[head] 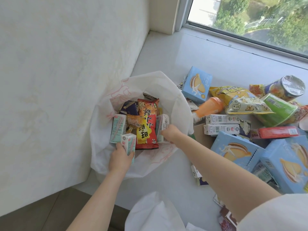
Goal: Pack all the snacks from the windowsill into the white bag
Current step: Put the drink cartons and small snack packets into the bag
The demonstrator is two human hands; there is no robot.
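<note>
The white bag (160,84) stands open on the windowsill by the left wall. Inside lie a red snack packet (147,129), an orange packet (133,121), a dark blue packet (129,107) and a pale green drink carton (117,129). My left hand (120,158) grips a small white drink carton (129,141) at the bag's near rim. My right hand (170,133) reaches into the bag and holds another white carton (162,125) against its right side.
A heap of snacks lies right of the bag: light blue biscuit boxes (196,85), (236,150), a yellow popcorn bag (241,100), an orange bottle (210,106), milk cartons (221,129), a green cup (278,109), a can (286,87). A second white bag (153,214) sits near me.
</note>
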